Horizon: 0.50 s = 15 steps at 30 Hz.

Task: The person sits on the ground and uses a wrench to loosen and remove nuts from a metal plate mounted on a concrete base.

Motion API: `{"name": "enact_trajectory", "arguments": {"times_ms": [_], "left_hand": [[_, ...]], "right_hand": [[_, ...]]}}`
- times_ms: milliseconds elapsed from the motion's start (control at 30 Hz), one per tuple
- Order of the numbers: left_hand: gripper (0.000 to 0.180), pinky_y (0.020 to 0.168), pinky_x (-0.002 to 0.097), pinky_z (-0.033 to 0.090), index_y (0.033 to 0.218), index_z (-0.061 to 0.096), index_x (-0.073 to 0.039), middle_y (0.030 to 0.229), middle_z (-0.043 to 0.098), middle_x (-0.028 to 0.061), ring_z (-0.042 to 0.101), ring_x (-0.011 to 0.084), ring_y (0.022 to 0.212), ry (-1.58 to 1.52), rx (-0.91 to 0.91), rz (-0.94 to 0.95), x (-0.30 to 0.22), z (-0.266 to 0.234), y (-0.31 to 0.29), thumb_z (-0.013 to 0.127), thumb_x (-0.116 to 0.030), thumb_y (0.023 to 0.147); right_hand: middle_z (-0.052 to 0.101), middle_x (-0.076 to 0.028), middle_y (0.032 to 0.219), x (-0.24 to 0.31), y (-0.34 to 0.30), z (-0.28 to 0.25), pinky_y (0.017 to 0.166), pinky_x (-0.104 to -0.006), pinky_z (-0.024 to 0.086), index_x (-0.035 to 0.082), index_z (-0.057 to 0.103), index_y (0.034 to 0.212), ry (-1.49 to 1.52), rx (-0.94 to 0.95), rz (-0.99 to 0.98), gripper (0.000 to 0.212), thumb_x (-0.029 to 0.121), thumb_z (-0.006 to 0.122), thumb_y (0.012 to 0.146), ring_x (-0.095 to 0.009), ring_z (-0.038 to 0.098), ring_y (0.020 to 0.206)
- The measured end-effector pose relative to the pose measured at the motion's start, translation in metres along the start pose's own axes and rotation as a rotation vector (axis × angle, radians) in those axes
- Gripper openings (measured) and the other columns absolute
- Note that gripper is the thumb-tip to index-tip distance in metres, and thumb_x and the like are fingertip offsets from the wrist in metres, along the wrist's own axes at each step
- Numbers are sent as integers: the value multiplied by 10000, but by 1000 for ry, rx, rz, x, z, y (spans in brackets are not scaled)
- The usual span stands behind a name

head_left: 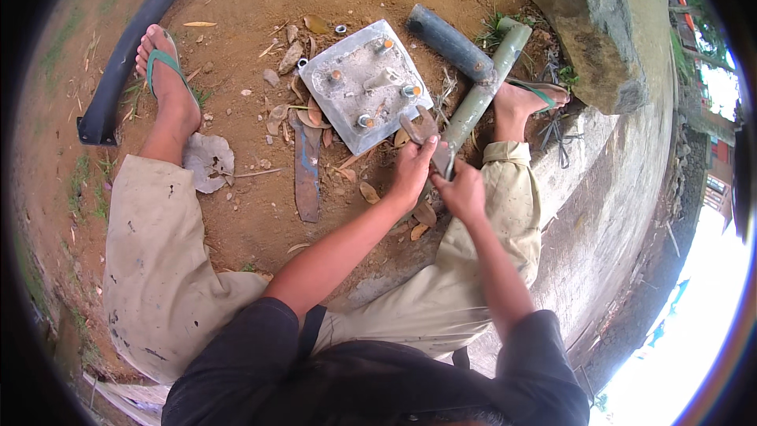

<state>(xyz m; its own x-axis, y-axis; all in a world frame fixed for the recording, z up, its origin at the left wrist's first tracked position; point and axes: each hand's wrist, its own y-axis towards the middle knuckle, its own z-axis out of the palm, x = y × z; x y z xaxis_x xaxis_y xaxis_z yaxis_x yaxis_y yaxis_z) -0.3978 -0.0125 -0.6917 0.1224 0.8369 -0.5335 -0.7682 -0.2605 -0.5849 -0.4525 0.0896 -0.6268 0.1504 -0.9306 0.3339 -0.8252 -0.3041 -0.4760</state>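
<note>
Past a dark shirt (355, 383), left hand (410, 171) and right hand (464, 193) seemingly pinch a wrench (426, 125) slanting forward-left toward a metal plate (337, 121).

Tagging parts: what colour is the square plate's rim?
The rim is silvery grey, best in head view.

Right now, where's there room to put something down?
Mostly bare dirt lies between the left trouser leg and rusty strip; bare concrete lies right of the right trouser leg. It's crowded around the square plate: pipes, leaves, stones, and the left hand and right hand holding a metal tool.
</note>
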Motion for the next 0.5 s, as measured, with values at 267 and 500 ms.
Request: {"name": "enact_trajectory", "arguments": {"times_ms": [267, 500], "left_hand": [[394, 883, 354, 553, 1244, 579, 58, 1121, 732, 171, 677, 194, 976, 189, 7, -54, -31, -18, 15, 517, -299, 1089], [366, 939, 347, 532, 1236, 582, 46, 1133, 730, 159, 669, 188, 1030, 165, 67, -45, -34, -25, 26, 506, -283, 1095]], "right_hand": [[732, -240, 829, 44, -7, 66, 734, -440, 542, -67, 683, 951, 344, -195, 127, 338, 241, 760, 833, -323, 748, 814], [712, -313, 915, 45, 8, 66, 793, -505, 546, -69, 681, 1046, 342, -125, 157, 398, 264, 757, 840, -462, 715, 935]]}}
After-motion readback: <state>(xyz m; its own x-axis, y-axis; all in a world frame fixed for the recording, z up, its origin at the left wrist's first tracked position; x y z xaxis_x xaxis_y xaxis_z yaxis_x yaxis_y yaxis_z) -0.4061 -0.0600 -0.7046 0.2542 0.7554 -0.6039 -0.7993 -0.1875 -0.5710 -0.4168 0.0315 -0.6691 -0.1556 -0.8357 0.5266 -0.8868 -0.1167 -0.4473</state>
